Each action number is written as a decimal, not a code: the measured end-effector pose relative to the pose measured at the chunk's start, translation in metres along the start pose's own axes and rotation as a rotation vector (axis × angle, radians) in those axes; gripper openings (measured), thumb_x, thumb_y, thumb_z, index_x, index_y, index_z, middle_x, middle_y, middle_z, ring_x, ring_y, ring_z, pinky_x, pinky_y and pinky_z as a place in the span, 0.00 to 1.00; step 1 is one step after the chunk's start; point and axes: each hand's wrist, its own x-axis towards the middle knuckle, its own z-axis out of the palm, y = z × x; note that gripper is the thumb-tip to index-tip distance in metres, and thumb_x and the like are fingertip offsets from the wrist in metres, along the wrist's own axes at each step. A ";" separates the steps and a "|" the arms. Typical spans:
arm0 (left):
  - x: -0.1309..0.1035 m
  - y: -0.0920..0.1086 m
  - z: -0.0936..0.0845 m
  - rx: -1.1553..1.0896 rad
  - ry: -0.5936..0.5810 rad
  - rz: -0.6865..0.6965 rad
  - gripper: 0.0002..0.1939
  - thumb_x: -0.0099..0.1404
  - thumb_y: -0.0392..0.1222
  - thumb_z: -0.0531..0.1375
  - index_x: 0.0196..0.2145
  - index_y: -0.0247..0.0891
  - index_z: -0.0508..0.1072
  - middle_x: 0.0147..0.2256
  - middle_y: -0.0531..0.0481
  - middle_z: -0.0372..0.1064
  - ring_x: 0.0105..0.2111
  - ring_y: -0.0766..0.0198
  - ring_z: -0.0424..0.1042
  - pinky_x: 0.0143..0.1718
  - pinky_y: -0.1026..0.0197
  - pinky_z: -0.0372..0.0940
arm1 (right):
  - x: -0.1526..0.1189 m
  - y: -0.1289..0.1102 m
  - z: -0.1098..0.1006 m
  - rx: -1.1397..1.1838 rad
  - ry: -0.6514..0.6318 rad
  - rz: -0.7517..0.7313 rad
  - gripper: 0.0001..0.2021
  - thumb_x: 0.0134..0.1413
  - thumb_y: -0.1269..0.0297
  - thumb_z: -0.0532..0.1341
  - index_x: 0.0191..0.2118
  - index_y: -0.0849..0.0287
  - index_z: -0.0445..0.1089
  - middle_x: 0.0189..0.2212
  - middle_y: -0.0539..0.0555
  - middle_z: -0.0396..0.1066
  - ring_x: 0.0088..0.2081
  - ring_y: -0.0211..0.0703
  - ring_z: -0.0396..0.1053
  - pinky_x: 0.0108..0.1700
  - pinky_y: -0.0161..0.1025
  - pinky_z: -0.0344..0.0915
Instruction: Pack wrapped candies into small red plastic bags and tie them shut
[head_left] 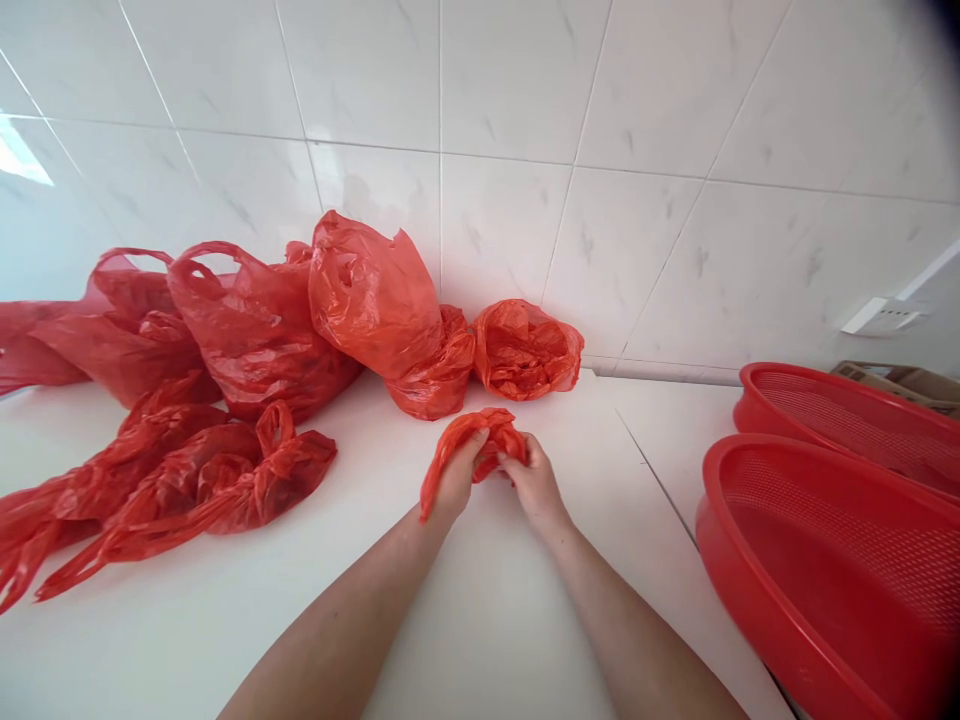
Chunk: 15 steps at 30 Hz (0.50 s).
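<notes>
Risk: thin red bag point(496, 420) could tear if pulled hard opp. ways, or slip b/c plastic looks slick & bunched. It's between L hand point(456, 475) & R hand point(536, 485), near each other, both pinching it; one end trails to L hand's 7 o'clock. Standing bag point(529, 352) is just past, approx. R hand's 12 o'clock.

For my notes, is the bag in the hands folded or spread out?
Not spread out: the red bag is bunched into a crumpled strip, held by the left hand and right hand. Whether also folded, I cannot tell.
</notes>
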 end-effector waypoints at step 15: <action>0.034 0.005 -0.041 -0.224 0.331 0.115 0.11 0.55 0.37 0.65 0.37 0.40 0.71 0.41 0.51 0.73 0.44 0.63 0.71 0.44 0.61 0.68 | 0.031 -0.011 -0.064 -0.128 0.548 -0.052 0.05 0.38 0.67 0.60 0.27 0.58 0.66 0.25 0.48 0.67 0.28 0.37 0.64 0.30 0.35 0.62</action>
